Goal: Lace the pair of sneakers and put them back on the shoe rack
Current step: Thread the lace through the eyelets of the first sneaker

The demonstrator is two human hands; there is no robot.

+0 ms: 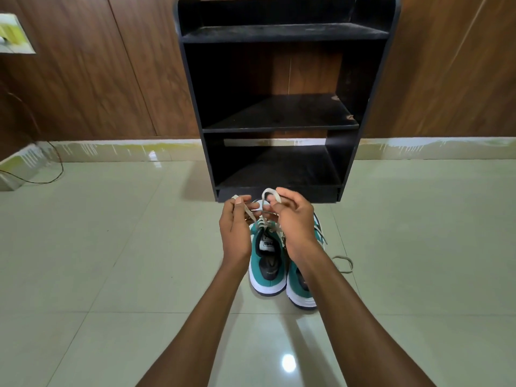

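Two bare forearms reach up from the bottom of the frame over the glossy pale tiled floor. At centre stand the teal-and-white suede sneakers, heels nearest. The left hand pinches one end of the flat cream lace; the right hand has its fingers closed on a loop. Beyond stands the black wooden shoe rack.

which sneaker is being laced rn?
The left sneaker: both the left hand and right hand hold its lace ends above it. The right sneaker sits untouched beside it.
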